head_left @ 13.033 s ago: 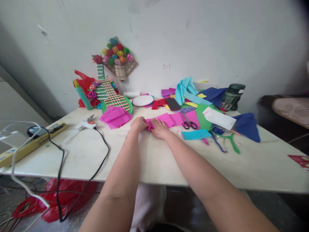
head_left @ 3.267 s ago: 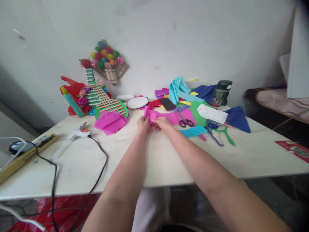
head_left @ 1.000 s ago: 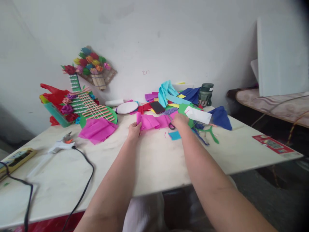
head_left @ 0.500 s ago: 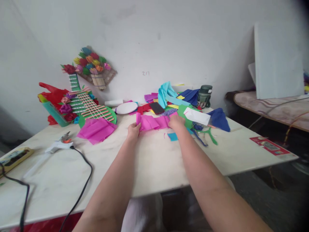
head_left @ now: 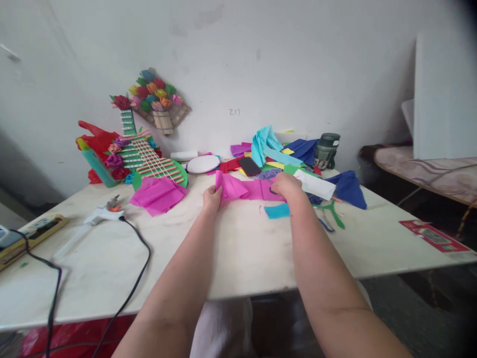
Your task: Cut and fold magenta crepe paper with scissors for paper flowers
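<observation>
A long pink paper strip (head_left: 242, 189) lies across the white table (head_left: 238, 248). My left hand (head_left: 211, 199) is closed and pinches the strip's left end, lifting it a little. My right hand (head_left: 288, 186) rests curled at the strip's right end. A dark scissors handle (head_left: 273, 191) shows at its thumb, and the fingers are closed round it. A small cyan paper piece (head_left: 278, 211) lies just in front of my right hand.
Left are a crumpled pink sheet (head_left: 158, 194), a glue gun (head_left: 100, 215) with a black cable (head_left: 137, 278), and a paper guitar craft (head_left: 149, 159). Behind lie a phone (head_left: 249, 166), a white plate (head_left: 203, 164), a green jar (head_left: 326, 149), and white (head_left: 316, 185) and blue (head_left: 348, 183) papers.
My right hand left the strip's near end and moved right to where the scissors lay, closing there. My left hand kept hold of the strip's left end. The camera shifted slightly.
</observation>
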Available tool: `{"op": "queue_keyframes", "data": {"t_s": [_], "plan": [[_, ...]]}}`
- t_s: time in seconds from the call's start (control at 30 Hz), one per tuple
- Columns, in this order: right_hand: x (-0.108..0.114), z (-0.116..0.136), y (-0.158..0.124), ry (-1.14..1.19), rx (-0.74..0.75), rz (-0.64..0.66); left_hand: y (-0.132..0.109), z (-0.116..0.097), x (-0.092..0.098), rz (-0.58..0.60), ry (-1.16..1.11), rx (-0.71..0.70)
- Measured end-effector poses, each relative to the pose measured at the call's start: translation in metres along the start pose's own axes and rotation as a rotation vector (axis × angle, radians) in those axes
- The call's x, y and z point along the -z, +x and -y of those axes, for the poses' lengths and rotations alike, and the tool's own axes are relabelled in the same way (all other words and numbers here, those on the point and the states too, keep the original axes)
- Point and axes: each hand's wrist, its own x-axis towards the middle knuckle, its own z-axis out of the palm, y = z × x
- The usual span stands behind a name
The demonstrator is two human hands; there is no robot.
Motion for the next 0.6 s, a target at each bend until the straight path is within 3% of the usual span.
{"op": "queue_keyframes", "data": {"t_s": [0.3, 0.6], "plan": [[-0.002, 0.003, -0.001, 0.103, -0.055, -0.152, -0.001, -0.003, 0.000, -0.030, 0.011, 0.023], [-0.036, 0.013, 0.012, 0.086, -0.072, -0.020, -0.002, -0.003, -0.001, -0.006, -0.004, 0.033]]}}
